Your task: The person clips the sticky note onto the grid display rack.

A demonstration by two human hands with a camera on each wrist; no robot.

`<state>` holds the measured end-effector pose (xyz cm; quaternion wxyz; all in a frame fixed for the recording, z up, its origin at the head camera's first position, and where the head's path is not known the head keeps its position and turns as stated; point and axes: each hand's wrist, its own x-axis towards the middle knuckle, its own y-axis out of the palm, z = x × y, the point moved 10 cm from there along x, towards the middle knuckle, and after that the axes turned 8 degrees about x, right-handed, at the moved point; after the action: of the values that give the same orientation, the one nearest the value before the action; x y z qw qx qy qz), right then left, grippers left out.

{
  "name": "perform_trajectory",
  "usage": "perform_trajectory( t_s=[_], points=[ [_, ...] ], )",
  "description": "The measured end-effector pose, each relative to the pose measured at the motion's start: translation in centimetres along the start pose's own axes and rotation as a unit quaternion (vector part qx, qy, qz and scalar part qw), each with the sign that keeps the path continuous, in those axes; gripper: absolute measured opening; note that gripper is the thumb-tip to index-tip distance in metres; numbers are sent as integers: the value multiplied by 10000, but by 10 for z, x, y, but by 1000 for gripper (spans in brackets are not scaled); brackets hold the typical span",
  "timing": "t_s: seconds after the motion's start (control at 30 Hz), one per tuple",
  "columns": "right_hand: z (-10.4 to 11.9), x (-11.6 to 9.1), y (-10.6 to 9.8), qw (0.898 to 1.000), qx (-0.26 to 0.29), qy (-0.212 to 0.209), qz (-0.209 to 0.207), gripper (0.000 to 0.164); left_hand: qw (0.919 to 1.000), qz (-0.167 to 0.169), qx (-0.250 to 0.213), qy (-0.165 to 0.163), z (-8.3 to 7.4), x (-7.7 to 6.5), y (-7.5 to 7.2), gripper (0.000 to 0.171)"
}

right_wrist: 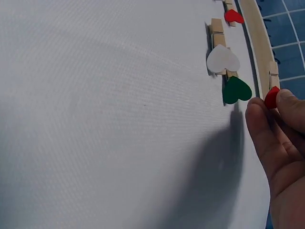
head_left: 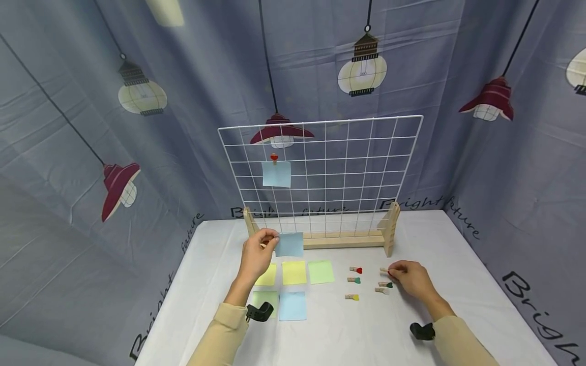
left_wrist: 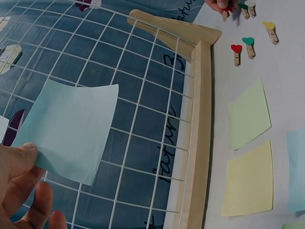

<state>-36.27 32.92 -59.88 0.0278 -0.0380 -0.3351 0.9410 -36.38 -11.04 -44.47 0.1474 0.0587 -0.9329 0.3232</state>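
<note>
My left hand (head_left: 257, 254) pinches a blue sticky note (left_wrist: 71, 129) by its edge between thumb and fingers, in front of the lower left of a white wire grid (head_left: 325, 175). Over at the right, my right hand (head_left: 413, 278) pinches a small wooden clothespin with a red heart (right_wrist: 271, 97) between thumb and index finger. Close by it lie a clothespin with a dark green heart (right_wrist: 237, 90) and one with a white heart (right_wrist: 222, 59). Another blue note (head_left: 276, 174) hangs high on the grid's left, under a red-heart clothespin (head_left: 274, 157).
Wooden feet (head_left: 389, 229) hold the grid upright at the table's back. Yellow (head_left: 294, 273), green (head_left: 321, 272) and blue notes (head_left: 293, 306) lie below the left hand. Between the hands lie clothespins with red (head_left: 356, 270), green (head_left: 354, 280) and yellow hearts (head_left: 352, 297).
</note>
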Motion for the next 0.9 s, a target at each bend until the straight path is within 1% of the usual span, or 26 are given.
perform_trajectory(
  t_s=[0.23,0.5,0.67,0.9],
  points=[
    [8,-1,2,9998,213,50,36,14,10000,9,-25,6,1,-1,0,8],
    [24,1,-4,9990,333,-267,-131,12,10000,-45,7,61,-1,0,-1,7],
    [32,1,-7,9986,363,-344,-162,12,10000,-52,3,39,-1,1,-2,6],
    [42,2,-15,9978,444,-426,-262,19,9999,-86,0,122,-3,3,-3,6]
  ],
)
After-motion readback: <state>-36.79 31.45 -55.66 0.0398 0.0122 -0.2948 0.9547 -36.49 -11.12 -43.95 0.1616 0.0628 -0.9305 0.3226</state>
